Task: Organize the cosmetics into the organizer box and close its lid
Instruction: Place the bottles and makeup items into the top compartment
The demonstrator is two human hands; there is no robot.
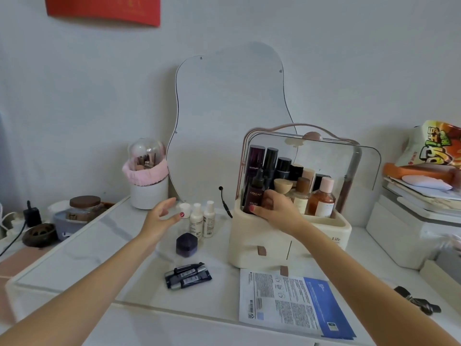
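The cream organizer box (252, 248) stands on the table with its clear lid (324, 156) swung up. Several bottles fill its top tray. My right hand (277, 208) grips a dark dropper bottle (255, 193) at the tray's front left corner. My left hand (162, 216) hovers open beside three small white bottles (202, 218), fingertips close to the leftmost one. A dark purple jar (186, 244) sits in front of them. Black and silver sachets (187, 275) lie nearer me, and a blue and white mask packet (291, 300) lies before the box.
A wavy mirror (224, 116) leans on the wall behind. A brush holder with a dome (147, 176) stands at the left. Jars and a charger crowd the far left shelf. Stacked boxes and a snack bag (434, 146) rise at the right. A dark hair clip (416, 299) lies nearby.
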